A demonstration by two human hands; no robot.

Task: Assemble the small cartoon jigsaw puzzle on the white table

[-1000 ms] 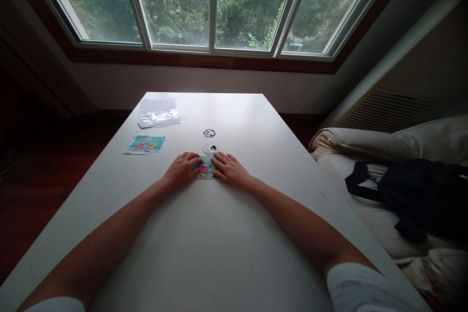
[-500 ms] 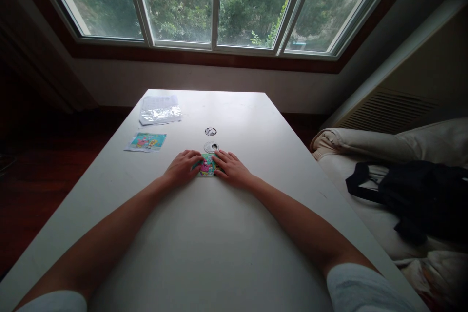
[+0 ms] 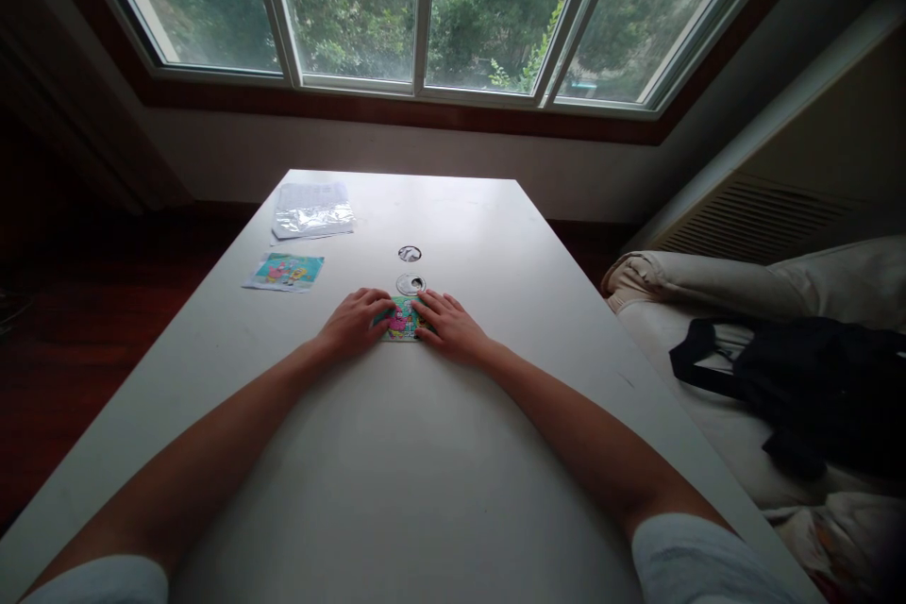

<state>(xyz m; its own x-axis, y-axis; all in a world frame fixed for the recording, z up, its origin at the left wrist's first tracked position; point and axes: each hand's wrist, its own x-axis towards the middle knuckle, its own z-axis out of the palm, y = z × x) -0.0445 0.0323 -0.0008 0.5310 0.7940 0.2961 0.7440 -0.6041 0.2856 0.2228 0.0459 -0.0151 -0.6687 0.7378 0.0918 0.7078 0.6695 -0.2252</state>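
A small colourful cartoon picture [image 3: 403,319] lies flat on the white table, green with a pink figure; it looks like a jigsaw puzzle. My left hand [image 3: 356,321] holds its left side, fingers bent together and the thumb near the lower edge. On the opposite side my right hand [image 3: 451,326] has its fingertips and thumb on the picture, holding that edge. Both outer sides of the puzzle are covered by my fingers. Just beyond it is a round cut-out or disc [image 3: 405,286] in the tabletop, with a second round one [image 3: 410,254] farther off.
On the left of the table [image 3: 425,472] lies a cartoon picture sheet [image 3: 287,272]. Behind it are papers with a clear plastic bag [image 3: 313,210]. A pale sofa [image 3: 655,302] with a dark garment or bag [image 3: 799,387] stands along the right. The window [image 3: 417,9] is ahead.
The view has tilted and shifted slightly, so the table appears a little higher. Both hands stay in place on the puzzle.
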